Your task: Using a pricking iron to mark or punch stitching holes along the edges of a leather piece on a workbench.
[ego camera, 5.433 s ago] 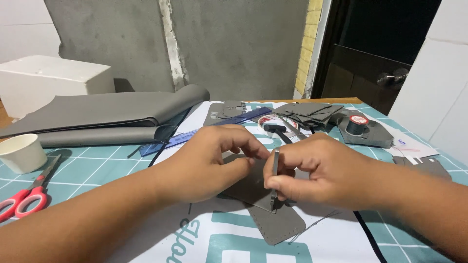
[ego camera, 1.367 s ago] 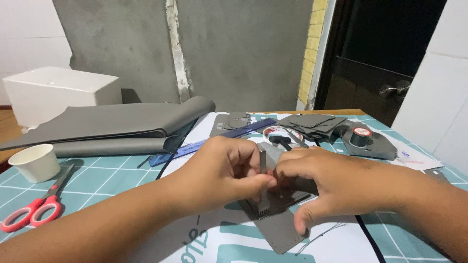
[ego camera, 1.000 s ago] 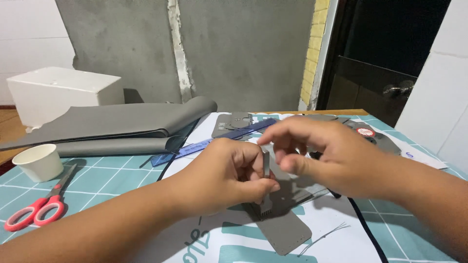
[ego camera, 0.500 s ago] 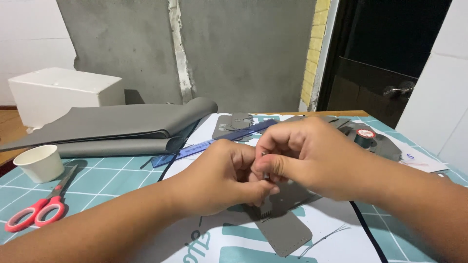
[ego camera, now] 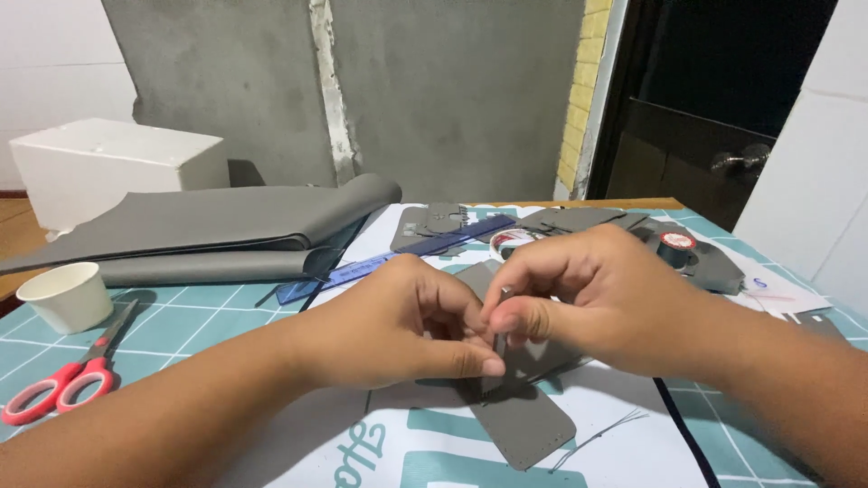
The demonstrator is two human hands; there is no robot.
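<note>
My left hand (ego camera: 398,325) pinches the edge of a small grey leather piece (ego camera: 520,420) that rests on the table in front of me. My right hand (ego camera: 588,303) meets it from the right, thumb and forefinger closed on a thin metal needle (ego camera: 503,298) at the piece's upper edge. A loose thread (ego camera: 601,432) trails off to the right of the leather. The fingers hide most of the seam between the two hands.
Red-handled scissors (ego camera: 63,384) and a white paper cup (ego camera: 68,296) lie at the left on a teal cutting mat (ego camera: 181,330). Folded grey leather sheets (ego camera: 217,226), a blue ruler (ego camera: 398,258), more cut pieces (ego camera: 434,224), thread spools (ego camera: 678,244) and a white box (ego camera: 117,167) sit behind.
My right hand had lifted up and away to the right, then came back down to meet my left hand at the leather's edge. My left hand has kept its hold.
</note>
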